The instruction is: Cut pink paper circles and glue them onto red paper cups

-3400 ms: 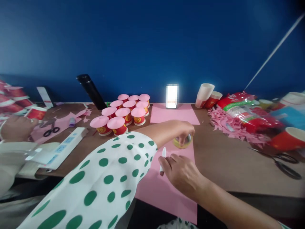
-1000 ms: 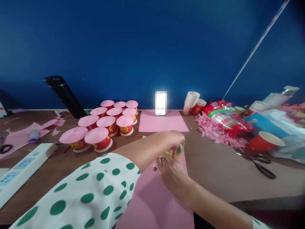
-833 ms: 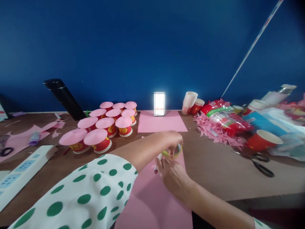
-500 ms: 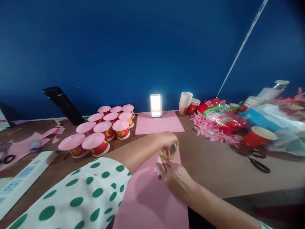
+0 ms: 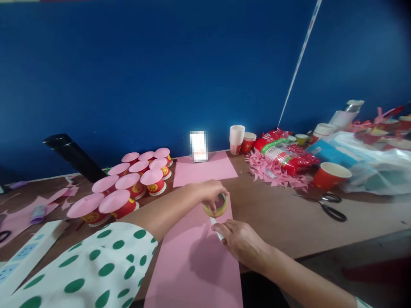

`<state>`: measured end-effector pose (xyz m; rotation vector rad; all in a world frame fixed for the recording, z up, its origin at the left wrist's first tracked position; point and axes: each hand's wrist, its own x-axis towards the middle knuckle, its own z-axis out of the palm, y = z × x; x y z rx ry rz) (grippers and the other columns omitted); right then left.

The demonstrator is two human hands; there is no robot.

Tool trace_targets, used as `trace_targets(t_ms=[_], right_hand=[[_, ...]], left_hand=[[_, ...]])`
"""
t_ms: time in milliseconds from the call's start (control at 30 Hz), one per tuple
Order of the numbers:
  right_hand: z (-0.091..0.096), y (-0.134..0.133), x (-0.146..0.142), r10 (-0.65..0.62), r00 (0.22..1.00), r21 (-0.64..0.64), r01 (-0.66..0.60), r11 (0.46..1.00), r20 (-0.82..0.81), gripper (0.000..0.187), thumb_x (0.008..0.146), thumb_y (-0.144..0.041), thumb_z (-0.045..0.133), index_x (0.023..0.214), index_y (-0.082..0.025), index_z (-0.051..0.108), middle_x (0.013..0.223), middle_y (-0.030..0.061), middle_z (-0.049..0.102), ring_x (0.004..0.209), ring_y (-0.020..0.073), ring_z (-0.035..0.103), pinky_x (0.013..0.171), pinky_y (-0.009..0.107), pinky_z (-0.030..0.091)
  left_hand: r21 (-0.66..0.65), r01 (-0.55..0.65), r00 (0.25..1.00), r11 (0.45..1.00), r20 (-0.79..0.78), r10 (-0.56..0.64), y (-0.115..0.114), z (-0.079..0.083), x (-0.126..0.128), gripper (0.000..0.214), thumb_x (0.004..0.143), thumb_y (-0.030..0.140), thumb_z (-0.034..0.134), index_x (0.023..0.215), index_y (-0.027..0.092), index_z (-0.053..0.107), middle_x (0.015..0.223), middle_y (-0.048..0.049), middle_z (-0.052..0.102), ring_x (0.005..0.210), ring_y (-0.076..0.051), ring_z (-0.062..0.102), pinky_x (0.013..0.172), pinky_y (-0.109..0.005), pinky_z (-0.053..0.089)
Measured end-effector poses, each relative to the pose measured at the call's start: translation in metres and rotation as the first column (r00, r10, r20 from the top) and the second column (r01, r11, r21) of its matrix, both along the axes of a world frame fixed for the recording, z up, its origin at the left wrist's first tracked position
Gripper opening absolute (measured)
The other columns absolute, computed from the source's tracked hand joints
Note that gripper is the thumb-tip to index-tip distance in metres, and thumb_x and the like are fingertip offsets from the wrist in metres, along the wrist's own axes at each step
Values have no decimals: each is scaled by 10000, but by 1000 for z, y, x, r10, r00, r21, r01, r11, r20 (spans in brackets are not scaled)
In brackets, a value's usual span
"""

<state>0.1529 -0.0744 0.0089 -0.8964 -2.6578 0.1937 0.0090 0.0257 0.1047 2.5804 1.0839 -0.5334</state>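
A roll of yellowish tape (image 5: 222, 208) lies flat on a long sheet of pink paper (image 5: 199, 269). My left hand (image 5: 212, 193) is closed on the roll, with its fingers pressing down into the ring. Just nearer to me, my right hand (image 5: 240, 239) grips a slim white pen-like tool (image 5: 218, 229). The tool's tip meets the paper at the roll's near edge. What the tip is like is too small to make out. Both hands cast a shadow over the sheet.
Several red paper cups with pink discs on top (image 5: 152, 176) stand at left, near a black flask (image 5: 75, 156) and a power strip (image 5: 32, 252). Scissors (image 5: 332, 209), a red cup (image 5: 330, 176), a red packet (image 5: 285, 154) and plastic bags (image 5: 375, 162) lie right. A bright phone-like screen (image 5: 199, 145) stands behind.
The view has turned a little to the right. My right hand has shifted around the roll's near edge, and the white tool now leans more. My left hand stays on the tape.
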Motion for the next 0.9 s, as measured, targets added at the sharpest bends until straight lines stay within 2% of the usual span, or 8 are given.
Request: trace_targets(t_ms=[200,433,600,900], right_hand=[[1,6,16,-26,996,-44,22,999,-85,284,806,-93,446,1049,-167,574,780,47,648,725,164,588,659,258,449],[1,11,28,-39,964,-156,-3,988,-262,286,818,-105,422,1053,-156,578,857,64,661,745,160,594,686,258,459],[4,12,36,-97,918,-313,-30,949,-383,261,856,-168,426,1075,-172,569,922,76,648,804,157,602,735,262,457],[3,19,42,-203,833,-457,-66,887,-515,223,878,-215,406,1016,-160,573,776,29,625,691,133,582,661,225,447]], left_hand=[[-8,17,999,1000,43,-17,2,-4,-1,832,507,327,780,1267,176,477,1174,-108,566,1042,-249,526,816,-262,409],[1,17,997,1000,70,-17,2,-4,-2,820,510,326,773,1263,189,480,1129,-96,584,993,-231,541,749,-244,421],[-2,26,995,1000,97,-26,3,-7,-4,808,506,330,768,1253,205,486,1116,-90,595,954,-230,552,702,-248,424],[2,27,993,1000,119,-27,4,-9,-4,771,512,294,759,1236,215,503,1102,-74,598,967,-220,547,760,-249,417]])
